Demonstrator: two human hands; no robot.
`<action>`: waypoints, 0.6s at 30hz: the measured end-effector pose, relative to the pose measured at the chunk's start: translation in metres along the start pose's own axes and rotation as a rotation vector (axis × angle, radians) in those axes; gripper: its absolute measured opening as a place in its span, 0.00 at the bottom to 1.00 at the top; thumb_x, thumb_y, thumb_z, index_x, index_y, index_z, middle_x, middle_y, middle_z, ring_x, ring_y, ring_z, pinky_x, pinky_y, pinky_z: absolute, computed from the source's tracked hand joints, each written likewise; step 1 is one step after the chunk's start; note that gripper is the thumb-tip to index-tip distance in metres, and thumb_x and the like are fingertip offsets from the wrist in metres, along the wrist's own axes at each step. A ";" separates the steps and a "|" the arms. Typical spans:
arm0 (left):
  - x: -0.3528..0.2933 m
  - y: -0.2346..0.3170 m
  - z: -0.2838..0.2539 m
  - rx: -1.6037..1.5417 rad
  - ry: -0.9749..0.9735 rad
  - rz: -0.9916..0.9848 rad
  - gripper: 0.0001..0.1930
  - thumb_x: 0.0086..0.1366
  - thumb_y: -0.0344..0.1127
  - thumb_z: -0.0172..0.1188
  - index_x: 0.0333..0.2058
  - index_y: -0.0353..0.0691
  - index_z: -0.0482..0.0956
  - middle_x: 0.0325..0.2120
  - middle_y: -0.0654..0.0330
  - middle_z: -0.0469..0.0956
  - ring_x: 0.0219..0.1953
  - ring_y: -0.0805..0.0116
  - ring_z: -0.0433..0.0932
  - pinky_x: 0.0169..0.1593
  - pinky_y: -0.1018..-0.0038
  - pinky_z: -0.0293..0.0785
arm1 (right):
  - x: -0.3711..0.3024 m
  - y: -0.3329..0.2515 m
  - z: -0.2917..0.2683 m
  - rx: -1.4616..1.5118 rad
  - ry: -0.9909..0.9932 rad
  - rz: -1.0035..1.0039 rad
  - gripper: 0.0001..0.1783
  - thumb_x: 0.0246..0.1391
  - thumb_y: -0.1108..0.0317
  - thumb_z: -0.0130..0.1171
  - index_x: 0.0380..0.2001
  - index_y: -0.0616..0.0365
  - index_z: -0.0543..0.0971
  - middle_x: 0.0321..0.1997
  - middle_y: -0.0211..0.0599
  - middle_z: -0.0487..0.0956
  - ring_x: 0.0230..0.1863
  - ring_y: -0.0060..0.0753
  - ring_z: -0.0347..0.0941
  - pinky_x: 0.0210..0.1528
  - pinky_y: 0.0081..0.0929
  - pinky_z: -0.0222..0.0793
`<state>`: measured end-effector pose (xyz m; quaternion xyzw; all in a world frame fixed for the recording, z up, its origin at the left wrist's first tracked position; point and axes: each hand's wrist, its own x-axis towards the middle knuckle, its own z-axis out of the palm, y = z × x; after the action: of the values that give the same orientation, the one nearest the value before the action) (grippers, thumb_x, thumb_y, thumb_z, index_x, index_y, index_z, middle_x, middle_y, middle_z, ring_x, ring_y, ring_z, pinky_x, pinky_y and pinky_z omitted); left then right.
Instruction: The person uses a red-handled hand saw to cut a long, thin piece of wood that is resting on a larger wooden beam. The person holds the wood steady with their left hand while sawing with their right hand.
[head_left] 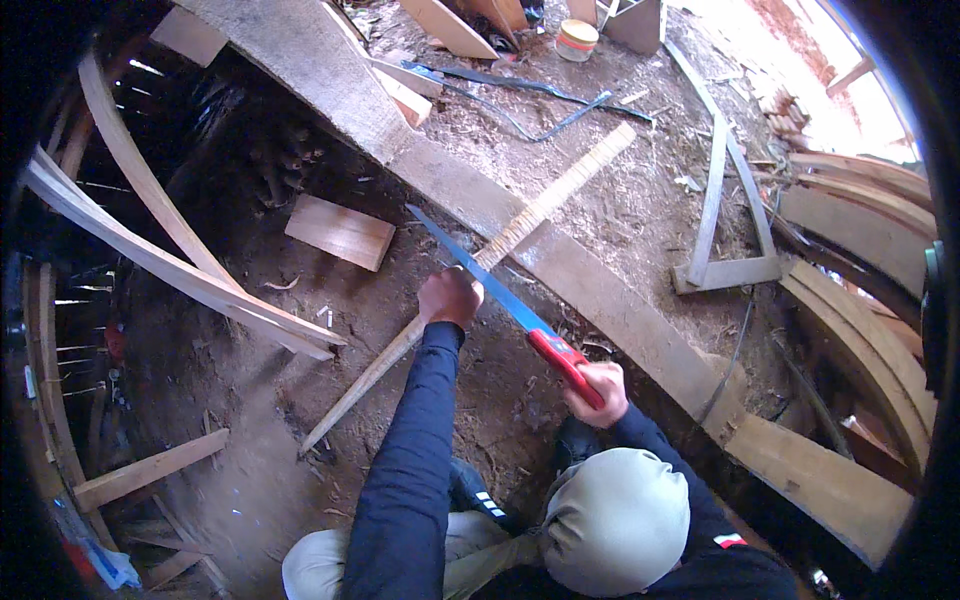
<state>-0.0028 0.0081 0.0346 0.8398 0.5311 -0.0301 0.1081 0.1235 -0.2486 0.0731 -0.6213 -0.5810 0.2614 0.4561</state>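
Observation:
My left hand (450,298) is closed around a long, narrow wooden strip (550,208) that slants from the lower left to the upper right. Its far part lies across a heavy wooden beam (610,310) and has a ridged or marked surface; the near end reaches down toward the ground. In my right hand (597,393) is the red handle of a handsaw (505,302). The saw's bluish blade crosses the strip just beyond my left fist, its tip pointing to the upper left. Whether the teeth are in the wood, I cannot tell.
Left of the beam, a wooden block (340,231) lies on the dirt, near long curved boards (180,260). Across the beam are a lidded jar (576,40), a dark strap (520,88) and a triangular wooden frame (728,270). Curved timbers (865,350) are stacked at the right.

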 end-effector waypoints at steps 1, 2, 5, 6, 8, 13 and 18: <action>-0.003 -0.003 0.004 -0.009 0.003 0.044 0.13 0.52 0.46 0.59 0.26 0.44 0.82 0.29 0.49 0.81 0.33 0.50 0.82 0.39 0.59 0.79 | 0.016 -0.004 0.003 -0.018 -0.021 0.044 0.18 0.37 0.70 0.63 0.38 0.56 0.78 0.22 0.44 0.76 0.23 0.45 0.75 0.27 0.37 0.71; -0.007 -0.009 0.006 -0.019 0.006 0.089 0.13 0.52 0.47 0.59 0.27 0.43 0.82 0.29 0.49 0.81 0.34 0.50 0.82 0.39 0.59 0.79 | 0.038 0.002 0.018 -0.057 0.004 -0.003 0.16 0.38 0.69 0.63 0.36 0.56 0.78 0.22 0.47 0.74 0.23 0.48 0.74 0.28 0.38 0.70; 0.001 0.001 0.001 0.003 -0.019 0.141 0.14 0.51 0.47 0.60 0.28 0.42 0.82 0.29 0.49 0.81 0.34 0.50 0.81 0.39 0.59 0.79 | 0.086 0.015 0.038 -0.020 0.015 -0.004 0.14 0.41 0.68 0.62 0.35 0.56 0.77 0.24 0.48 0.74 0.23 0.50 0.73 0.27 0.39 0.69; -0.002 -0.004 0.001 0.029 -0.046 0.120 0.14 0.51 0.47 0.61 0.28 0.42 0.82 0.29 0.49 0.81 0.34 0.50 0.81 0.39 0.59 0.79 | 0.057 0.025 0.036 -0.059 0.060 -0.068 0.15 0.40 0.68 0.63 0.35 0.58 0.77 0.25 0.46 0.76 0.24 0.50 0.74 0.28 0.39 0.70; 0.001 -0.012 -0.001 0.025 -0.031 0.072 0.15 0.51 0.47 0.61 0.28 0.41 0.82 0.28 0.49 0.81 0.33 0.50 0.81 0.38 0.59 0.79 | 0.001 0.010 0.008 0.067 -0.030 -0.083 0.22 0.37 0.71 0.63 0.42 0.57 0.78 0.25 0.44 0.78 0.24 0.47 0.76 0.30 0.37 0.72; 0.006 -0.006 0.024 0.014 0.047 0.185 0.14 0.50 0.46 0.60 0.27 0.42 0.82 0.27 0.46 0.80 0.33 0.48 0.81 0.38 0.58 0.79 | 0.071 0.011 0.029 -0.012 0.110 -0.129 0.13 0.41 0.67 0.63 0.33 0.57 0.76 0.21 0.47 0.73 0.23 0.51 0.72 0.28 0.40 0.68; 0.007 -0.021 0.014 0.078 -0.016 0.050 0.12 0.50 0.45 0.59 0.26 0.44 0.82 0.26 0.46 0.80 0.32 0.47 0.81 0.37 0.58 0.79 | 0.011 0.012 0.013 0.130 0.047 -0.041 0.14 0.38 0.72 0.62 0.33 0.57 0.78 0.21 0.44 0.75 0.22 0.46 0.75 0.26 0.35 0.69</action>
<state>-0.0182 0.0200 0.0167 0.8563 0.5073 -0.0548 0.0802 0.1203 -0.2340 0.0595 -0.5846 -0.5644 0.2743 0.5143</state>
